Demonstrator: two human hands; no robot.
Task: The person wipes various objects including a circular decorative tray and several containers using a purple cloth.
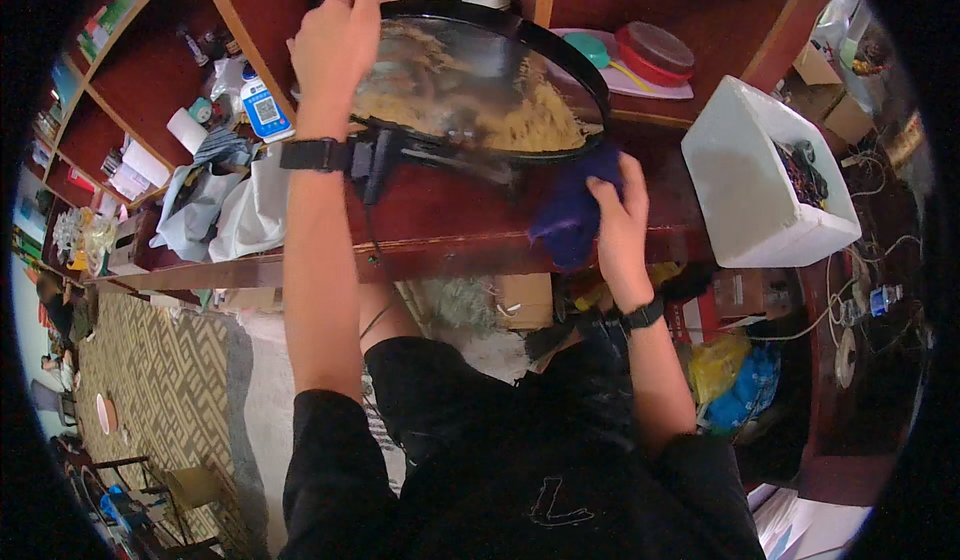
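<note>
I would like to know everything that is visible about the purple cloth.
The dark purple cloth looks soft, with no clear pattern. It is crumpled into uneven folds, its lower part hanging loosely. The right hand holds it at its right side, in front of the dark red ledge and just below the black rim. Whether it touches either is unclear.

Glossy, glass-like disc [470, 80]; smooth black rim [575, 65]; matt purple cloth [568, 210]; foam box [735, 200]; glossy wood desk [455, 225].
</note>
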